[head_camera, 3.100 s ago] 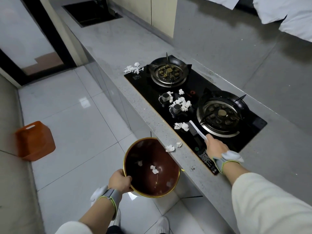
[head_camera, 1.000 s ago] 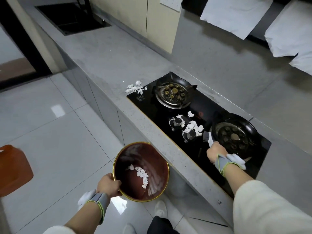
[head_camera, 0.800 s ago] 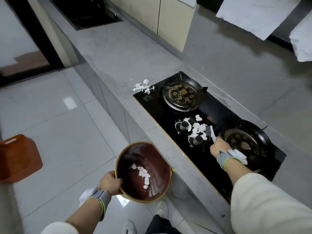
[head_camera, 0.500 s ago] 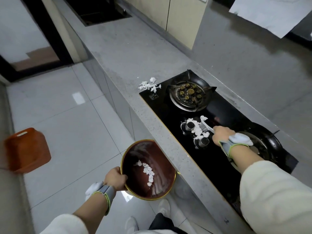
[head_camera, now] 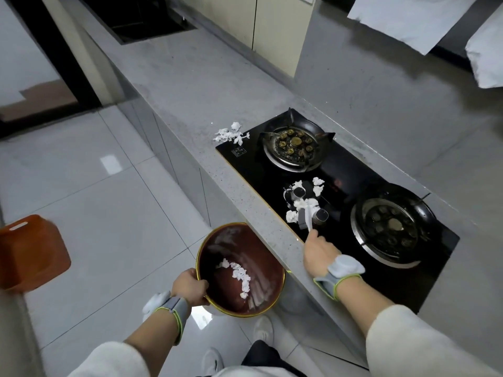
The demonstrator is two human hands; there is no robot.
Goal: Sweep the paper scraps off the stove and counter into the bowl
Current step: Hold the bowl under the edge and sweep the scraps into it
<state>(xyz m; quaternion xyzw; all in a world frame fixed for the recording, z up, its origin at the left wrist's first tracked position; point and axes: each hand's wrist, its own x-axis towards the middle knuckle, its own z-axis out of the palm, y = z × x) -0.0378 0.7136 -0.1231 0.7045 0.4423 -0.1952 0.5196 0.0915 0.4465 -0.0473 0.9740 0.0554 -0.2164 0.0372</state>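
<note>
My left hand (head_camera: pixel 190 287) grips the rim of a dark red bowl with a gold edge (head_camera: pixel 281 281), held just below the counter's front edge; several white scraps lie inside it. My right hand (head_camera: pixel 319 253) grips a small brush (head_camera: pixel 306 217) by its white handle, its head among white paper scraps (head_camera: pixel 299 205) between the two knobs on the black stove (head_camera: pixel 348 180). More scraps sit by the upper knob. Another cluster of scraps (head_camera: pixel 231 134) lies on the grey counter (head_camera: pixel 190 85) at the stove's far left corner.
Two burners stand on the stove, one far (head_camera: pixel 295 144) and one near right (head_camera: pixel 392 227). A dark sink (head_camera: pixel 141 23) is set into the counter further back. An orange bin (head_camera: pixel 30 254) stands on the tiled floor at left. White sheets hang on the wall.
My right hand has pulled the brush back toward the counter's front edge, dragging scraps from between the knobs with it. The bowl stays under the edge in my left hand.
</note>
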